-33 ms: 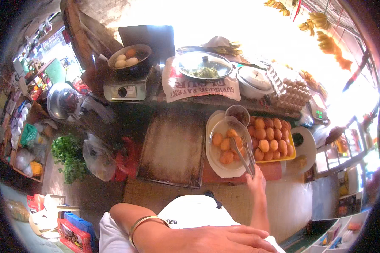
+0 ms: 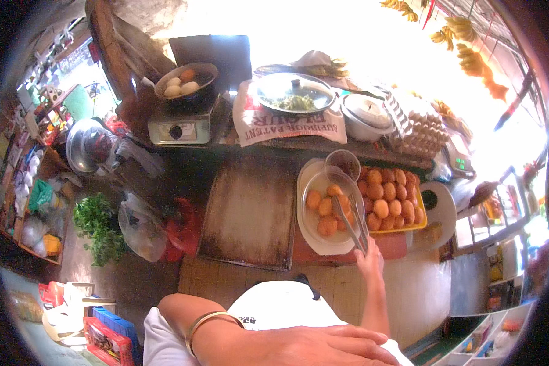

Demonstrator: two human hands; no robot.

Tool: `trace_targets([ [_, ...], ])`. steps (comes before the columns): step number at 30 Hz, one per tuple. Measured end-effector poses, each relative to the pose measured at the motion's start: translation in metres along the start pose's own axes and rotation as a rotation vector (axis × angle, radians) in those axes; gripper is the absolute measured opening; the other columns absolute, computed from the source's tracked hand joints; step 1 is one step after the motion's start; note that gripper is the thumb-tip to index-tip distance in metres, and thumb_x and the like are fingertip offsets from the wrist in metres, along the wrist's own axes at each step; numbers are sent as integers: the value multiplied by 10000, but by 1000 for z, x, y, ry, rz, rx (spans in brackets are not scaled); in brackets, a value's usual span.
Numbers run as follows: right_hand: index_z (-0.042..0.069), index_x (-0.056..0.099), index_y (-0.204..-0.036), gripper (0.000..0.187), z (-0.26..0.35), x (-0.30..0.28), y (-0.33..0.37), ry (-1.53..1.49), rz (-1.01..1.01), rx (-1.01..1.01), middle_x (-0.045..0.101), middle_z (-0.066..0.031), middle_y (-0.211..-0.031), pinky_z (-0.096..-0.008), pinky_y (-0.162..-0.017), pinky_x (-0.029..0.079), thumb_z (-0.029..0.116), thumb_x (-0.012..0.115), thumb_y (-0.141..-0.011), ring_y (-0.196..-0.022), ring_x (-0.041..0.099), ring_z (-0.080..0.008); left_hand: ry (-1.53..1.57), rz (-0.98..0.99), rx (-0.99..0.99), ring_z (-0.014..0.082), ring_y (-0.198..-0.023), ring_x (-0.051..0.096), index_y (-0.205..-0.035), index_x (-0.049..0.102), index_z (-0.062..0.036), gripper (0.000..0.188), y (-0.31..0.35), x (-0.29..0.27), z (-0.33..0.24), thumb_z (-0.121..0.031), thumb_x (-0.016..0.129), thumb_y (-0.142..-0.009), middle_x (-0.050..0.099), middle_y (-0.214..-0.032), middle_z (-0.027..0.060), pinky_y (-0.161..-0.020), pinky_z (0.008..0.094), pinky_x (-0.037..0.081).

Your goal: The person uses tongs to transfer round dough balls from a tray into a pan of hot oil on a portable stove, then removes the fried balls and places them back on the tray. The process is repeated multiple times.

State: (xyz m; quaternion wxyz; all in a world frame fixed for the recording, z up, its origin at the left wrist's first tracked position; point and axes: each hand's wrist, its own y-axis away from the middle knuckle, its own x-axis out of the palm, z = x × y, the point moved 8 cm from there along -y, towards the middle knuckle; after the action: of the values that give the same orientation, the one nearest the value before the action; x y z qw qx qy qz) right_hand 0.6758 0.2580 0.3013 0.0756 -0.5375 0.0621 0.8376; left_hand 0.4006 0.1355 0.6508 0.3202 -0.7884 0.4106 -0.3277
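Observation:
My right hand (image 2: 370, 261) is closed around the handle end of metal tongs (image 2: 349, 229). The tongs' tips reach over several round orange-coated balls (image 2: 326, 226) in a pale oval tub (image 2: 307, 230); I cannot tell whether they pinch one. Just right of the tub, many more such balls (image 2: 394, 194) are piled on a yellow tray (image 2: 422, 224). Behind the tub is a small clear bowl (image 2: 343, 162) with something dark inside. My left hand (image 2: 314, 348) lies across my front at the lower edge, fingers stretched out and holding nothing, with a gold bangle on the wrist.
A brown wooden board (image 2: 247, 213) lies left of the tub. Behind it stand a stove (image 2: 178, 131) with a pan (image 2: 188, 91) of eggs, a glass-lidded dish (image 2: 294, 94), a white lidded pot (image 2: 367, 116) and stacked egg trays (image 2: 430, 139). Leafy greens (image 2: 97, 229) sit far left.

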Motion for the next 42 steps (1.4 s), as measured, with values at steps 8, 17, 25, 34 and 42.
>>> trace_targets([
  [8, 63, 430, -1362, 580, 4, 6, 6, -9, -30, 20, 593, -255, -1139, -489, -885, 474, 215, 640, -842, -1044, 586, -434, -60, 76, 181, 393, -981, 624, -1190, 548, 172, 1305, 22, -12, -2, -942, 148, -640, 624, -1129, 292, -887, 521, 452],
  [17, 121, 434, -1358, 575, -7, 8, -7, 6, 8, -23, 598, -232, -1123, -497, -871, 483, 246, 648, -838, -1012, 604, -422, -144, 535, -314, 416, -1186, 546, -1272, 504, 142, 1204, 38, -23, 23, -867, 96, -758, 570, -1266, 267, -1044, 520, 362],
  [25, 136, 426, -1374, 599, -32, 2, -22, -16, 146, -48, 603, -215, -1139, -489, -880, 481, 283, 647, -838, -1024, 603, -410, -848, -54, -1088, 317, -1189, 554, -1322, 501, 9, 619, 116, -111, 137, -432, 619, -904, 565, -1293, 195, -1014, 406, 420],
  [34, 123, 480, -1337, 550, -47, -15, -51, -157, 275, -164, 622, -195, -1157, -461, -901, 476, 254, 647, -830, -1073, 598, -369, -1088, -67, -1813, 354, -1099, 597, -1207, 607, -14, 627, 262, -157, 257, -547, 526, -886, 640, -1165, 205, -931, 431, 467],
  [42, 95, 508, -1312, 533, -53, -35, -75, -219, 340, -305, 620, -199, -1176, -443, -913, 470, 241, 652, -820, -1081, 595, -368, -775, -125, -1980, 370, -1196, 543, -1244, 580, 9, 672, 418, -136, 335, -557, 529, -886, 581, -1256, 249, -1009, 429, 425],
])
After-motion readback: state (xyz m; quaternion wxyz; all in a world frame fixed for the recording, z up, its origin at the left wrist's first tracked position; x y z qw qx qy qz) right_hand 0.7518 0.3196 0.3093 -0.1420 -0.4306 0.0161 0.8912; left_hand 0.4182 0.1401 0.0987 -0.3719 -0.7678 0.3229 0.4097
